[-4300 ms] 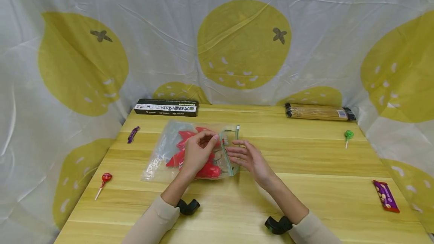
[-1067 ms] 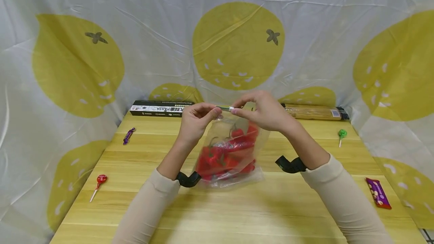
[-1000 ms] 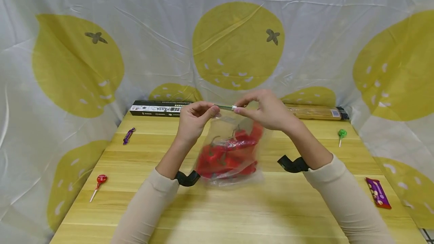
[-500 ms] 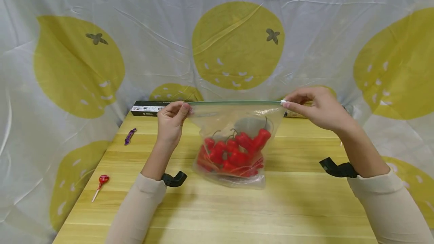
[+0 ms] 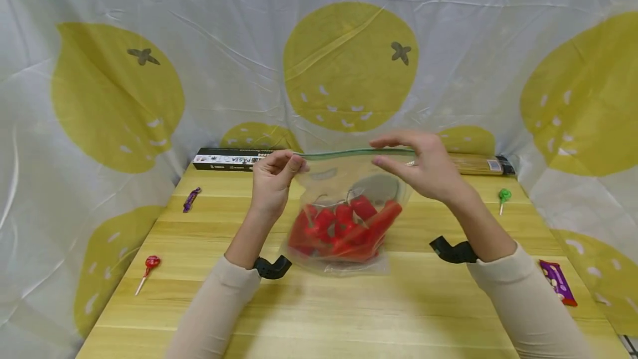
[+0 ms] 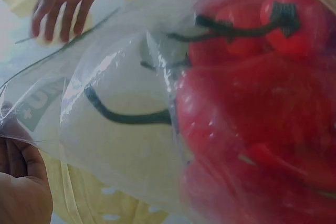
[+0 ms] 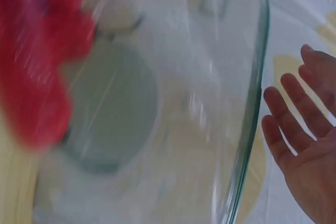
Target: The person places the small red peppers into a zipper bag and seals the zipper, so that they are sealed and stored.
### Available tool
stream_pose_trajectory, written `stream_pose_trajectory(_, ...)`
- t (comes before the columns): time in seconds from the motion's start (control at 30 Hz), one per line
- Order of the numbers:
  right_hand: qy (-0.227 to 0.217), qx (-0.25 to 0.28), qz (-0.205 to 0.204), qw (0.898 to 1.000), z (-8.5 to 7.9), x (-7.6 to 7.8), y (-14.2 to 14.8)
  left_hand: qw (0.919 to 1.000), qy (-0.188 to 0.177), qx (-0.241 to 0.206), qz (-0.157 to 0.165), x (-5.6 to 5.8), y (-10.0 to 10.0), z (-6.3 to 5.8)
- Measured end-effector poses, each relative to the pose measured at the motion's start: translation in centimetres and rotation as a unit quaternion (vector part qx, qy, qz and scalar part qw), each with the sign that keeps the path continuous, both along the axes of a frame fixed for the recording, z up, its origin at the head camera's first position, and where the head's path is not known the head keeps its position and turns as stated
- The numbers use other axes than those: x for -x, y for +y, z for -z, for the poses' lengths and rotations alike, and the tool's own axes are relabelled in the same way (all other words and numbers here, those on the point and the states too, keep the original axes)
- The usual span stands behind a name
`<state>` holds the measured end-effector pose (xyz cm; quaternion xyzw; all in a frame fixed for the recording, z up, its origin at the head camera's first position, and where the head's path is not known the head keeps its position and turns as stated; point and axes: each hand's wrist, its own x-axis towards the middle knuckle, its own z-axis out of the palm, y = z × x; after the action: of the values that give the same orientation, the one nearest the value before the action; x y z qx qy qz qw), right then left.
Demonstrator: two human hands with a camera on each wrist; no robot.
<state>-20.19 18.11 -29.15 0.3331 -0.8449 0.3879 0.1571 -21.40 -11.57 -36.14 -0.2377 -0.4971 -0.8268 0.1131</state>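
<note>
A clear zip bag (image 5: 331,174) with a green zip strip hangs upright over the table's middle. Red peppers (image 5: 344,231) with dark curved stems fill its lower part. My left hand (image 5: 271,181) pinches the bag's upper left corner between thumb and fingers. Near the upper right corner is my right hand (image 5: 426,165), its fingers extended and spread from the thumb. In the right wrist view this right hand (image 7: 310,129) is apart from the strip, holding nothing. The left wrist view shows the left hand (image 6: 23,182) at the bag's corner and the peppers (image 6: 252,98) close up.
A black pasta box (image 5: 224,159) and a long brown pack (image 5: 473,164) lie at the table's back. Left are a purple-wrapped candy (image 5: 191,199) and a red lollipop (image 5: 152,262). Right are a green lollipop (image 5: 504,195) and a purple snack pack (image 5: 558,283). A lemon-print cloth (image 5: 239,71) hangs behind.
The bag has been lifted from lying flat, and the right hand drew along the zip strip to the right end. Since then it has let go and moved back left, fingers opened.
</note>
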Motion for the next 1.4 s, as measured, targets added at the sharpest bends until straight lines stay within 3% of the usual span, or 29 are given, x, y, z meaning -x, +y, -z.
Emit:
stream_pose_trajectory(0.13, 0.05, 0.001, -0.061, 0.997, -0.1, 0.6, -3.7, 0.9995, 0.006, 0.033, 0.0, -0.3, 0.8, 0.0)
stream_pose_trajectory(0.33, 0.044, 0.017, -0.117, 0.992, 0.3, 1.4, -5.9, 0.9976, -0.007, 0.068, -0.012, -0.8, 0.5, -0.1)
stream_pose_trajectory(0.43, 0.038, 0.021, -0.115, 0.992, 0.6, 1.5, -5.8, 0.9932, -0.029, 0.111, -0.014, -0.9, -0.6, 0.3)
stream_pose_trajectory(0.53, 0.034, 0.021, -0.089, 0.995, 0.8, 1.3, -5.2, 0.9847, -0.063, 0.162, -0.006, -1.1, -2.5, 1.4)
stream_pose_trajectory(0.63, 0.03, 0.025, -0.06, 0.997, 0.9, 1.1, -4.4, 0.9658, -0.104, 0.236, 0.025, -1.3, -4.6, 3.6)
stream_pose_trajectory(0.77, 0.028, 0.038, -0.038, 0.998, 1.0, 1.1, -3.6, 0.9194, -0.146, 0.354, 0.092, -1.8, -6.7, 7.2)
stream_pose_trajectory(0.83, 0.027, 0.044, -0.03, 0.998, 1.1, 1.2, -3.2, 0.9001, -0.157, 0.389, 0.117, -2.0, -7.2, 8.7)
stream_pose_trajectory(0.97, 0.026, 0.061, -0.011, 0.998, 1.3, 1.2, -2.5, 0.8764, -0.181, 0.43, 0.12, -2.3, -7.5, 10.3)
stream_pose_trajectory(1.03, 0.025, 0.07, 0.003, 0.997, 1.3, 1.2, -2.1, 0.8701, -0.19, 0.443, 0.104, -2.4, -7.5, 10.7)
stream_pose_trajectory(1.1, 0.021, 0.084, 0.02, 0.996, 1.3, 1.0, -1.6, 0.8698, -0.202, 0.443, 0.083, -2.5, -7.5, 10.9)
stream_pose_trajectory(1.17, 0.021, 0.098, 0.037, 0.994, 1.0, 0.5, -1.0, 0.8764, -0.207, 0.431, 0.054, -2.7, -7.5, 11.0)
stream_pose_trajectory(1.27, 0.02, 0.124, 0.055, 0.99, 0.4, -0.6, 0.0, 0.9021, -0.195, 0.385, -0.001, -2.9, -7.4, 11.0)
stream_pose_trajectory(1.4, -0.007, 0.165, 0.071, 0.984, 0.5, -1.9, 1.8, 0.9408, -0.147, 0.301, -0.05, -3.0, -7.5, 10.2)
